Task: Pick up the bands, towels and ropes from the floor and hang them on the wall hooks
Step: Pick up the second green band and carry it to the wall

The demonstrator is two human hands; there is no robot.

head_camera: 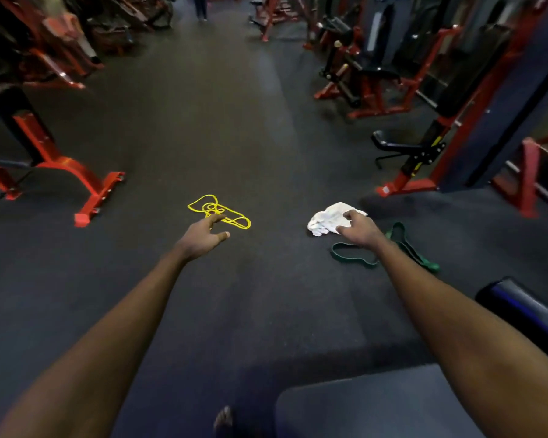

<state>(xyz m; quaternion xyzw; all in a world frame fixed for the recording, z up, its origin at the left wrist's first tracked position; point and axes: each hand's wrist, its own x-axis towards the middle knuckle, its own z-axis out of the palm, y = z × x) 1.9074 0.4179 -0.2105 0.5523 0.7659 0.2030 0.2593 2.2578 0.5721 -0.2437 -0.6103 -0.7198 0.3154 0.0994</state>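
A tangled yellow rope (214, 210) lies on the dark gym floor ahead. My left hand (203, 237) stretches toward it with fingers spread and relaxed, its fingertips over the rope's near edge, holding nothing. A crumpled white towel (326, 221) lies to the right. My right hand (358, 230) hovers over the towel's near right side, fingers loosely bent, gripping nothing. A green band (402, 248) lies looped on the floor behind and right of that hand, partly hidden by my forearm. No wall hooks are in view.
A red bench frame (76, 175) stands at the left. Red and black machines (418, 159) line the right side. A dark padded bench (377, 406) is at the bottom right, with a black roll (519, 305) beside it. A person (201, 7) stands far down the aisle.
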